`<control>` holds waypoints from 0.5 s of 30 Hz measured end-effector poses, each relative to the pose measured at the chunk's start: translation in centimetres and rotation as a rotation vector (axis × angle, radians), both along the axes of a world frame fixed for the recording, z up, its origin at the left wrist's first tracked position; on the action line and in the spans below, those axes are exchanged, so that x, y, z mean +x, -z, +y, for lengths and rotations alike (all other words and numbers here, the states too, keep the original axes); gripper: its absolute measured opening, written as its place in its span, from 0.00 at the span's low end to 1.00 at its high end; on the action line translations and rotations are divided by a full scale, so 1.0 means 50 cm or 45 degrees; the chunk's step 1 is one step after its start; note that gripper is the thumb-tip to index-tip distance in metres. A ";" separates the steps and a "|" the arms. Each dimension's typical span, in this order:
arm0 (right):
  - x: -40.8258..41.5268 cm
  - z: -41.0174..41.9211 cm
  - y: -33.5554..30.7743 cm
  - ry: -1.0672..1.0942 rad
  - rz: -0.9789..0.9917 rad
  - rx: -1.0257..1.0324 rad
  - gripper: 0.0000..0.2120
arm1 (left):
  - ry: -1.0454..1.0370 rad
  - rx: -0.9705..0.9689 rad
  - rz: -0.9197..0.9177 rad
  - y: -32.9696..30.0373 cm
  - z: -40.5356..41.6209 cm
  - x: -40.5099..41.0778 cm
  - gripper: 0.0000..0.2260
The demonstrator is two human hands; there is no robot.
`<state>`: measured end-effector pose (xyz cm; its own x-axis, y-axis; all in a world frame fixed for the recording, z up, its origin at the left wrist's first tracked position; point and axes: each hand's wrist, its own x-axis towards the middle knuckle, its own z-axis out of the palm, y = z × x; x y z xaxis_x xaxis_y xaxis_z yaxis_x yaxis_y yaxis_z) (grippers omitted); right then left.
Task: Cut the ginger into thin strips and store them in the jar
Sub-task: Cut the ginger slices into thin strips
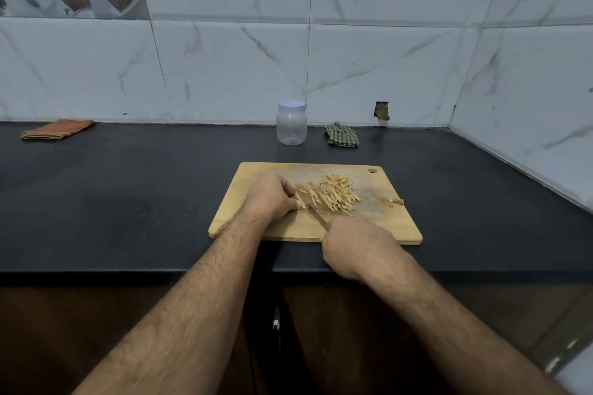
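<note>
An orange folded cloth (57,129) lies far left of the hands on the black countertop (128,189). The left hand (272,197), fingers curled, pins a ginger piece (300,193) to the wooden cutting board (288,228). Just right of it, the knife (316,214) blade touches the board, its handle gripped by the right hand (356,248). Ginger strips (335,195) are piled beyond the blade. The lidded plastic jar (291,122) stands behind the board, a checked cloth (341,135) to its right.

Both bare forearms reach forward and converge. The left hand (272,197) lies knuckles up with fingers curled; the right hand (356,245), nearer, is clenched.
</note>
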<state>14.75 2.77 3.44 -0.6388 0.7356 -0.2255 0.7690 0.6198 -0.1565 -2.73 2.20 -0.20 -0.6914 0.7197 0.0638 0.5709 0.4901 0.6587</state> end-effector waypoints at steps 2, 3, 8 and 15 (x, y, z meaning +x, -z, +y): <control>-0.002 -0.001 -0.002 -0.003 0.000 0.012 0.14 | 0.005 -0.001 0.001 0.000 0.000 0.000 0.10; -0.005 -0.001 -0.004 -0.005 -0.004 0.020 0.14 | 0.008 0.001 -0.004 -0.001 -0.001 0.000 0.10; -0.022 0.004 -0.016 -0.014 -0.029 0.076 0.15 | 0.009 0.004 -0.014 -0.002 -0.003 0.002 0.07; -0.031 0.017 -0.021 0.009 -0.022 0.127 0.15 | 0.023 -0.003 -0.014 -0.002 -0.003 0.001 0.07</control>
